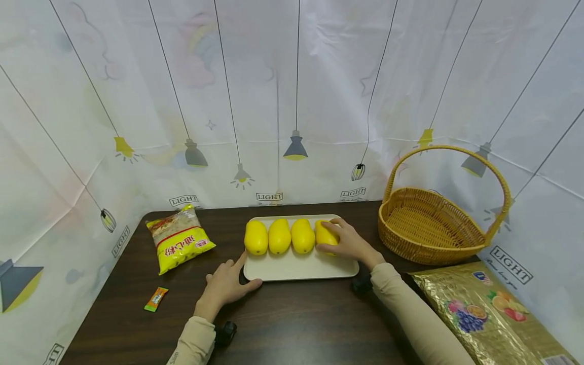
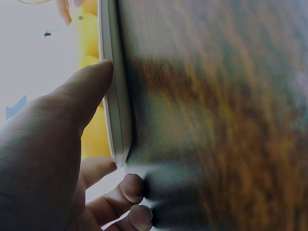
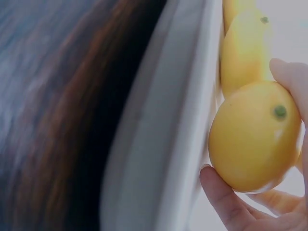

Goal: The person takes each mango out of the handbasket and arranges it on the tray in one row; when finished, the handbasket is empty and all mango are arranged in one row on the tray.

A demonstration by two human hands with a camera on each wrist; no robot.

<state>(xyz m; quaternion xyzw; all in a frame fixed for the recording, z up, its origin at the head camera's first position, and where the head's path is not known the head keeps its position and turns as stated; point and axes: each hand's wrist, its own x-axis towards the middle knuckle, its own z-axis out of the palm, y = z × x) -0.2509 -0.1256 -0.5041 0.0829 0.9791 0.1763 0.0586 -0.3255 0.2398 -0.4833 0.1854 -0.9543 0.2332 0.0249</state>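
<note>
A row of several yellow mangoes [image 1: 280, 236] lies side by side on a cream rectangular tray [image 1: 292, 267]. My right hand [image 1: 349, 242] grips the rightmost mango [image 3: 255, 137], thumb on one side and fingers on the other; its green stem dot shows in the right wrist view. That mango is over the tray's right part, beside its neighbour [image 3: 248, 53]. At the tray's front left corner is my left hand [image 1: 228, 284], its thumb [image 2: 94, 82] extended against the front edge and the index finger at the left side. Its other fingertips rest by the tabletop.
A yellow printed food bag [image 1: 182, 241] lies at the back left, with a small orange-green packet [image 1: 156, 299] in front of it. On the right stands a wicker basket [image 1: 429, 253] with a tall handle, and a gold fruit-printed bag [image 1: 493, 309] lies before it.
</note>
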